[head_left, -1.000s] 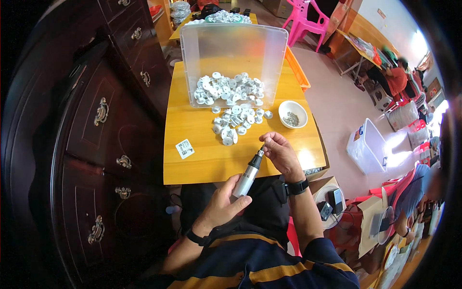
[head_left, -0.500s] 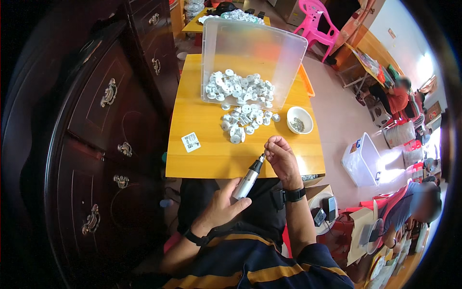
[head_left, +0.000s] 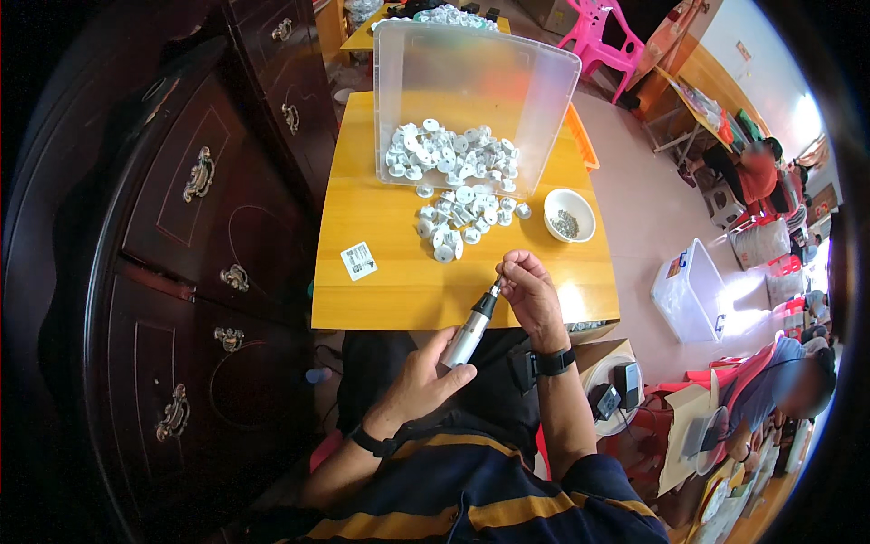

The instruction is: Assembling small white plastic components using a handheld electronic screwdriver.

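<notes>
My left hand (head_left: 419, 376) is wrapped round an electric screwdriver (head_left: 468, 339) with a silver body and black nose, its tip pointing up and away from me. At that tip, the thumb and fingers of my right hand (head_left: 533, 295) are pinched together; whatever they hold is too small to make out. Just beyond lies a loose pile of white round plastic parts (head_left: 444, 241). More of them are heaped inside a clear plastic box (head_left: 471, 82) tipped on its side. A white bowl (head_left: 555, 201) to the right contains many small metal pieces that look like screws.
The yellow wooden table (head_left: 372, 304) carries a white printed label (head_left: 359, 261) at left. Dark drawers (head_left: 172, 236) stand along my left side. On the right are an open carton (head_left: 684, 435), a clear bin (head_left: 684, 299) on the floor and two other people seated.
The view has tilted slightly, so the table's things sit a little higher. My right fingers remain at the screwdriver's tip, and my left grip stays the same.
</notes>
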### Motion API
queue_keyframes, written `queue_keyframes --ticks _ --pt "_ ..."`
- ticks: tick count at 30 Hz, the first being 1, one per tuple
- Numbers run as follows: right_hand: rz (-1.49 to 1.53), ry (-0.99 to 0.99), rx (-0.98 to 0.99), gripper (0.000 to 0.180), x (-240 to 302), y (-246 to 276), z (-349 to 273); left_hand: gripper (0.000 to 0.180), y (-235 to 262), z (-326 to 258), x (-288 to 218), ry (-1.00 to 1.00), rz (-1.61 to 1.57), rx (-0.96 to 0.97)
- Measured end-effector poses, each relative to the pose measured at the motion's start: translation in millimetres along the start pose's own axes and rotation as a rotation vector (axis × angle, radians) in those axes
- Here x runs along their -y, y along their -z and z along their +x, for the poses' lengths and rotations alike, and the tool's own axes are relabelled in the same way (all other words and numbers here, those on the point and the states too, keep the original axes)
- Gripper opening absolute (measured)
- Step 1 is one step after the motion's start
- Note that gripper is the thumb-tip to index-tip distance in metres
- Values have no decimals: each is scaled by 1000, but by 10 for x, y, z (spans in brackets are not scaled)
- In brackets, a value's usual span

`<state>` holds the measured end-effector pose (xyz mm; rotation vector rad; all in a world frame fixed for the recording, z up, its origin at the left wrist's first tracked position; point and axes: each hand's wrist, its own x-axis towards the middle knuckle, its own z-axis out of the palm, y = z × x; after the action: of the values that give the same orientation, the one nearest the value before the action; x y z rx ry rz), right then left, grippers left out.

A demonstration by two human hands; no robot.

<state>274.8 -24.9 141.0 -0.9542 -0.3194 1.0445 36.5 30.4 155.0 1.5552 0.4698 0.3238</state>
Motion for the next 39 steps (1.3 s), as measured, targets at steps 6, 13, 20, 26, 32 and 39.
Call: queue_keyframes --ticks 6,13,20,26,32,39 --pt "90 -19 59 11 -66 18 40 53 39 -1 -99 176 -407 102" --pt "20 2 -29 12 -98 -117 60 56 50 20 4 21 -139 -7" --pt "-149 34 -134 12 -123 -193 46 63 69 -6 -70 -51 231 -159" --pt "-143 70 -113 11 -157 -163 66 62 92 7 -85 -88 314 -177" --pt "17 60 -82 12 -235 -183 79 61 108 44 76 -85 1 -146" --pt "-49 -6 -5 21 -165 -296 99 60 149 25 73 -107 2 -147"
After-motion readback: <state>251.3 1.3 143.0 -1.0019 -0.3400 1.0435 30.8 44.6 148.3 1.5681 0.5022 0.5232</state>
